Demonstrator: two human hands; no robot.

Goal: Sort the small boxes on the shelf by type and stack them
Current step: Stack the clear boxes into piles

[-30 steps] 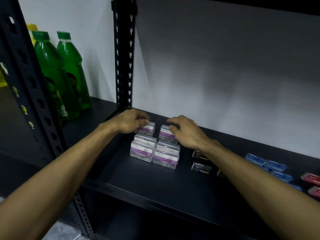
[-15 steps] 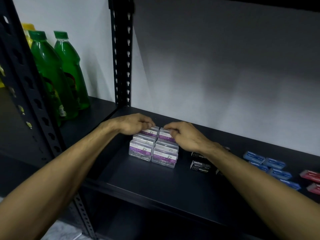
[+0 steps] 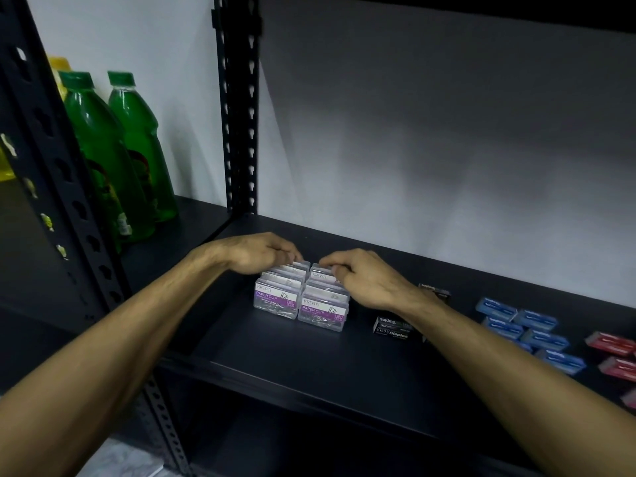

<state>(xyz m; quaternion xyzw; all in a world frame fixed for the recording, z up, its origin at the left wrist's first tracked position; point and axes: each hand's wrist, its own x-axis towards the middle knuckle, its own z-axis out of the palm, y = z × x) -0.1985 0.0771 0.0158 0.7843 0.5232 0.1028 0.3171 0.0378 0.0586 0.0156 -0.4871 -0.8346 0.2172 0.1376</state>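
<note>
Paper clip boxes (image 3: 300, 301), clear plastic with purple labels, sit in two touching columns on the dark shelf (image 3: 275, 352), toward its left end. Nearest stand two labelled boxes side by side; more of the same kind line up directly behind them. At the back of the left column, the left hand (image 3: 256, 254) curls its fingers over the rear box's top edge. The right hand (image 3: 364, 280) does the same on the right column, fingertips bent down onto the rear box, the two hands nearly meeting. Right of the columns lie black staple boxes (image 3: 392, 328), then blue boxes (image 3: 526, 327), then red boxes (image 3: 612, 352) by the picture's edge. Farther back on the left, beyond the black upright (image 3: 237, 108), stand two green bottles (image 3: 120, 156).
</note>
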